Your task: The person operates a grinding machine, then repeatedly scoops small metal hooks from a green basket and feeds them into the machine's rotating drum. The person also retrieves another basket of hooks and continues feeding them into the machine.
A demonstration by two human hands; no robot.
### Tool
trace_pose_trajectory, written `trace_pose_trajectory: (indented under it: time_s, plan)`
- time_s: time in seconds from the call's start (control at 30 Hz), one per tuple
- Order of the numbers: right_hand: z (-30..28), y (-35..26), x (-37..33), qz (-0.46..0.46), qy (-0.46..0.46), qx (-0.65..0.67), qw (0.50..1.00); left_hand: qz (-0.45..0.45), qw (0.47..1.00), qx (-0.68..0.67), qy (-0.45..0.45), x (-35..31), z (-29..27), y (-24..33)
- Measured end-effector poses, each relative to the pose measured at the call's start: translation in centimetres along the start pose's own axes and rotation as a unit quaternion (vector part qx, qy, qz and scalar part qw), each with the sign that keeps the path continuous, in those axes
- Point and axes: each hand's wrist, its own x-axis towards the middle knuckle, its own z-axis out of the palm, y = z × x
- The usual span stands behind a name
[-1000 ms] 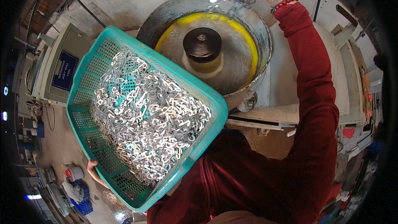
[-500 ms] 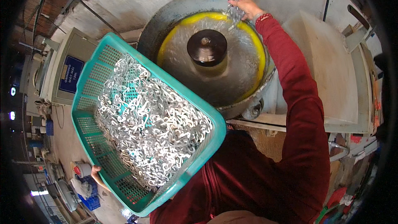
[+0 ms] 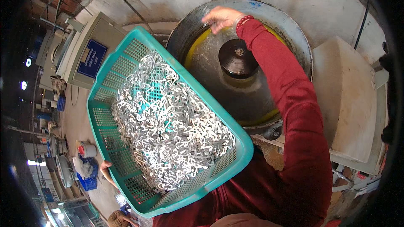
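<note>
I hold a large teal plastic basket [image 3: 242, 147] tilted against my body, its slotted walls around a heap of small silvery S-shaped metal hooks [image 3: 168, 130]. My left hand [image 3: 106, 167] grips its left rim; only a few fingers show. Beyond the basket stands a round metal tub [image 3: 301, 38] with a yellow band inside and a dark round hub [image 3: 238, 59] at its middle. My right hand [image 3: 221, 19] is over the tub's far left part, blurred by motion. A few thin metal bits show by its fingertips, and whether it grips any is unclear.
A beige control cabinet [image 3: 90, 29] with a blue sign stands left of the tub. To the right is a pale slanted metal housing [image 3: 336, 101]. Blue crates [image 3: 87, 180] and a white bucket [image 3: 87, 149] sit on the floor at left. Lower left, a person's head covering [image 3: 115, 218] shows.
My right hand has swept left over the tub, and the cluster of hooks it held is mostly gone from it. The view has shifted; the basket stays in my left hand.
</note>
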Motion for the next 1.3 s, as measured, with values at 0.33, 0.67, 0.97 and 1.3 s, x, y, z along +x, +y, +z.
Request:
trace_pose_trajectory:
  time_s: [0.33, 0.67, 0.97, 1.3]
  plan:
    - [14.1, -10.0, -7.6, -0.443, -0.139, -0.219, 0.858, 0.492, 0.819, 0.282, 0.091, 0.0, 1.7, -4.8]
    - [32.3, -5.3, -12.7, 0.032, -0.286, -0.741, 0.607, 0.473, 0.875, 0.099, 0.021, 0.9, -2.2, -4.0]
    - [27.7, -2.4, -19.8, -0.216, -0.361, -0.63, 0.653, 0.492, 0.857, 0.133, 0.074, 0.9, -0.9, -4.8]
    - [28.5, -7.1, -19.6, 0.082, -0.294, -0.197, 0.932, 0.153, 0.985, -0.056, 0.057, -0.4, 0.4, -3.1]
